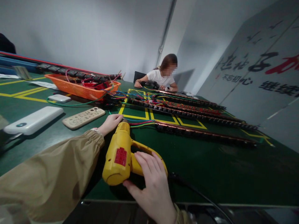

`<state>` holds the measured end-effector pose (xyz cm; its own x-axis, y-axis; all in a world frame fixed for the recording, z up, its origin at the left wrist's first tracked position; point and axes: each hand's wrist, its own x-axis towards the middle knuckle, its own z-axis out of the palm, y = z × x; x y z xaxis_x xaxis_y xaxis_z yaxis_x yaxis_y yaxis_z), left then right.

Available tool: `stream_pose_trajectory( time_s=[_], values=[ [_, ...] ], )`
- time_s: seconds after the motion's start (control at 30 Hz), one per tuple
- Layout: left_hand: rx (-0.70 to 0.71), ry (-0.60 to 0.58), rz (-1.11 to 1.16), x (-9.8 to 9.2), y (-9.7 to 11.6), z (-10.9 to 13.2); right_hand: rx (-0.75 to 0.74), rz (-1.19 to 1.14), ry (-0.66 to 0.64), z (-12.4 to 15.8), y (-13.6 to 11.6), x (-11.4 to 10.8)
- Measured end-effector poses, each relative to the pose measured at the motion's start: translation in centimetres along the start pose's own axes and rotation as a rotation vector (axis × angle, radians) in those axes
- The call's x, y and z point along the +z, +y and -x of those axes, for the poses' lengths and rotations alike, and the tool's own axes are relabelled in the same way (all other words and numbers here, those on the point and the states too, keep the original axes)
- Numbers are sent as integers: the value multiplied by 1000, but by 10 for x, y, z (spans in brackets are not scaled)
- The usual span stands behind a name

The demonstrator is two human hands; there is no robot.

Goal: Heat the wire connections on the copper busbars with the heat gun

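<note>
A yellow heat gun with a red label lies on the green table, nozzle pointing away from me. My right hand has its fingers over the handle and its thumb against the rear of the body. Just left of the nozzle, my left hand is closed at the ends of several coloured wires; its fingertips are partly hidden. Those wires run right into a long, dark strip with copper-coloured edges.
More strips with tangled wires lie behind. An orange basket holds red parts and wires. To the left are a phone in a beige case and a white power bank. A co-worker sits across the table. A black cord trails over the front edge.
</note>
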<state>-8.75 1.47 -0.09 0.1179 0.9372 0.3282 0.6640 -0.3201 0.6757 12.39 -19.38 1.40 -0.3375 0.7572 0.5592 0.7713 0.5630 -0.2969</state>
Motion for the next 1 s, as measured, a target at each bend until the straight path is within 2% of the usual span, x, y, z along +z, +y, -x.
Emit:
stream_pose_trajectory(
  time_s=[0.1, 0.2, 0.43, 0.77, 1.0],
  values=[
    [24, 13, -9, 1, 0, 0, 114, 118, 61, 10, 17, -9],
    [19, 22, -7, 1, 0, 1, 184, 135, 51, 18, 30, -13],
    [16, 19, 8, 1, -4, 1, 229, 136, 49, 23, 43, -19],
    [42, 24, 2, -1, 1, 3, 277, 236, 67, 35, 67, -31],
    [37, 3, 2, -1, -1, 2, 277, 351, 135, 42, 78, -36]
  ],
)
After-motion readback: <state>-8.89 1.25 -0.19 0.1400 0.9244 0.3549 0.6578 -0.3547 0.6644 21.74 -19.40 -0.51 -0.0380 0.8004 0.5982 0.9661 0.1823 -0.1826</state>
